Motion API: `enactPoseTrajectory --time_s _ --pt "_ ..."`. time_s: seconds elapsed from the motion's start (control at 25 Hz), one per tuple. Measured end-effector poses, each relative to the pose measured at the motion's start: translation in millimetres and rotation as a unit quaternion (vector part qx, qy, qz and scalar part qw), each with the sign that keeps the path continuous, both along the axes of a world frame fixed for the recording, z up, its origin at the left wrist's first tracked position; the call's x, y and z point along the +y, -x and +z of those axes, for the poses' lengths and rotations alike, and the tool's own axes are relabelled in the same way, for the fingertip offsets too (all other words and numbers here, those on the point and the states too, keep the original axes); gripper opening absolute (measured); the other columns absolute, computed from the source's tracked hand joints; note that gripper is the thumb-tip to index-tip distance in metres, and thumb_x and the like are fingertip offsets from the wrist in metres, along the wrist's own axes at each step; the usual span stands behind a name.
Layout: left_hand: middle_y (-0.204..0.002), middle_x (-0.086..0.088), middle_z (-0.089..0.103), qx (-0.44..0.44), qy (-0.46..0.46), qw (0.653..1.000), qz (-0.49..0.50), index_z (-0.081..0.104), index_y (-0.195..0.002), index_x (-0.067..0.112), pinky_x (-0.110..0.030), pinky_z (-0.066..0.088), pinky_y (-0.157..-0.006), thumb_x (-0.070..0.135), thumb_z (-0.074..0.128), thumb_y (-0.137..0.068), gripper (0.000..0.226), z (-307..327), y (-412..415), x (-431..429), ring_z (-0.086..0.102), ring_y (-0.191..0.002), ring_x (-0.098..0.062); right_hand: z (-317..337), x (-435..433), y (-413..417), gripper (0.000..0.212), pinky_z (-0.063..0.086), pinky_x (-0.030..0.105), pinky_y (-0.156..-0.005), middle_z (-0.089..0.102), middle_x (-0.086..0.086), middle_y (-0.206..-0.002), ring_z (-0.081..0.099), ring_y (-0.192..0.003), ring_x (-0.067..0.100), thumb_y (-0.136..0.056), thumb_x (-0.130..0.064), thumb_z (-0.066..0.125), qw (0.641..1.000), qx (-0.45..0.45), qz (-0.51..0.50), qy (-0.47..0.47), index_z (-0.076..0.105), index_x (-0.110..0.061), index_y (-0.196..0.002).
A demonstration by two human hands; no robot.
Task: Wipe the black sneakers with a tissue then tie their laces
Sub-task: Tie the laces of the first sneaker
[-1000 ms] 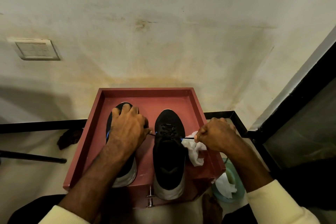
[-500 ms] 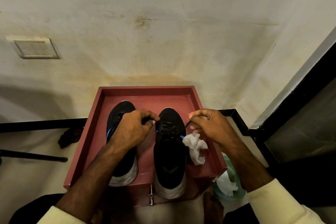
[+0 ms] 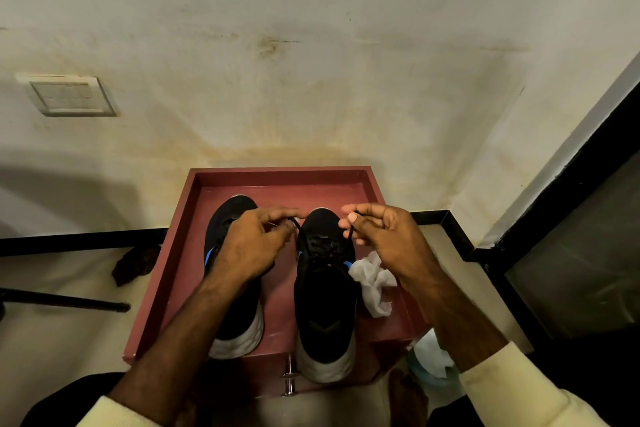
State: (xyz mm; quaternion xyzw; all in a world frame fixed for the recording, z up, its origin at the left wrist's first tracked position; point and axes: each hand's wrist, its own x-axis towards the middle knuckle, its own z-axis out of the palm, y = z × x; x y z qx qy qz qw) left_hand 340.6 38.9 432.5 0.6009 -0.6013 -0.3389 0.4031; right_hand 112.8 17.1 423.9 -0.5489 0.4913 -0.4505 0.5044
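**Both hands pinched the laces above the right sneaker**

Head view: Two black sneakers stood side by side, toes toward the wall, on a red tray-topped surface (image 3: 180,218). The left sneaker (image 3: 227,222) sat near the surface's left edge, largely covered by the left forearm; the right sneaker (image 3: 325,305) sat at the middle, its white heel overhanging the near edge.

The left hand (image 3: 252,246) was raised over the gap between the two sneakers, palm down, thumb and forefinger closed on the end of a black lace (image 3: 298,230) near the right sneaker's toe. The right hand (image 3: 384,236) was held just right of that toe, fingers curled inward, thumb and forefinger pinched on the other lace end (image 3: 349,239), which ran down to the eyelets. Both forearms reached in from the near edge, cream sleeves (image 3: 526,388) pushed back from the wrists.

A crumpled white tissue (image 3: 372,282) lay on the surface just beside the right sneaker, toward the right edge, partly under the right wrist. A dark rag (image 3: 133,262) lay on the floor off the left edge.
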Motion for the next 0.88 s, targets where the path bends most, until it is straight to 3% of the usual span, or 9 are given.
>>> enactPoseTrajectory --time_s 0.08,0.16,0.2,0.32,0.48,0.6,0.72,0.88 --pt "-0.065 0.011 0.067 0.098 -0.054 0.994 -0.017 0.079 -0.109 0.032 -0.014 0.044 -0.060 0.012 0.060 -0.102 0.029 -0.9 5.2 1.3 0.057 -0.058 -0.001 -3.3 1.0 -0.3 0.020 0.056 0.024 -0.091 0.079 -0.003 -0.106 0.072 -0.104 0.008 -0.101 -0.020 0.067 0.994 0.094 0.016 0.059 0.079 -0.027 -0.115" --pt "-0.062 0.004 0.056 0.121 -0.082 0.989 -0.028 0.078 -0.112 0.028 -0.012 0.037 -0.050 0.005 0.052 -0.103 0.035 -1.5 8.4 1.5 0.046 -0.050 -0.007 -6.2 2.2 -1.7 0.022 0.053 0.023 -0.098 0.066 -0.012 -0.110 0.062 -0.113 0.006 -0.099 -0.030 0.069 0.974 0.199 0.008 0.113 0.078 -0.038 -0.117" --pt "-0.069 0.001 0.060 0.125 -0.090 0.987 -0.032 0.078 -0.113 0.026 -0.014 0.037 -0.053 0.005 0.050 -0.103 0.037 -0.2 9.2 1.3 0.048 -0.055 -0.011 -5.6 3.2 -3.2 0.023 0.052 0.025 -0.100 0.060 -0.015 -0.112 0.059 -0.115 0.005 -0.098 -0.033 0.070 0.968 0.219 0.004 0.122 0.077 -0.041 -0.118" --pt "-0.103 0.000 0.079 0.180 -0.124 0.974 -0.056 0.078 -0.110 0.018 -0.017 0.047 -0.071 0.007 0.047 -0.105 0.033 -0.4 11.8 0.9 0.071 -0.090 -0.011 -4.8 6.1 -11.1 0.024 0.055 0.034 -0.104 0.072 -0.014 -0.118 0.067 -0.115 0.004 -0.098 -0.027 0.070 0.982 0.153 0.041 0.104 0.078 -0.035 -0.119" --pt "-0.081 -0.001 0.078 0.208 -0.120 0.970 -0.030 0.065 -0.111 0.007 -0.015 0.052 -0.065 0.007 0.049 -0.105 0.018 -8.9 24.2 3.0 0.071 -0.074 -0.006 -10.7 10.9 -22.7 0.021 0.062 0.051 -0.091 0.080 0.000 -0.091 0.078 -0.089 0.017 -0.089 -0.026 0.080 0.994 0.091 0.018 0.052 0.074 -0.025 -0.109" --pt "-0.068 -0.001 0.074 0.217 -0.088 0.972 0.016 0.061 -0.104 0.010 -0.028 0.054 -0.068 0.013 0.061 -0.101 0.004 -15.8 23.6 2.5 0.072 -0.069 -0.013 -9.0 15.2 -29.4 0.017 0.063 0.048 -0.090 0.080 0.005 -0.085 0.079 -0.084 0.021 -0.087 -0.016 0.083 0.997 0.052 0.023 0.050 0.073 -0.014 -0.101" --pt "-0.073 -0.006 0.076 0.147 -0.054 0.988 0.015 0.066 -0.098 0.022 -0.043 0.058 -0.074 0.026 0.068 -0.097 0.005 -22.0 17.6 -0.3 0.074 -0.078 -0.032 -6.2 18.1 -32.0 0.011 0.064 0.040 -0.085 0.080 0.004 -0.083 0.079 -0.083 0.020 -0.087 -0.012 0.082 0.993 0.058 0.038 0.095 0.076 -0.013 -0.097" --pt "-0.079 -0.006 0.078 0.167 -0.049 0.984 -0.047 0.075 -0.104 0.015 -0.031 0.057 -0.078 0.019 0.068 -0.098 0.009 -19.9 15.3 -1.1 0.072 -0.077 -0.016 -7.1 19.0 -32.2 0.009 0.064 0.029 -0.076 0.079 -0.003 -0.082 0.077 -0.077 0.011 -0.088 -0.015 0.082 0.990 0.088 -0.002 0.114 0.079 -0.016 -0.095"
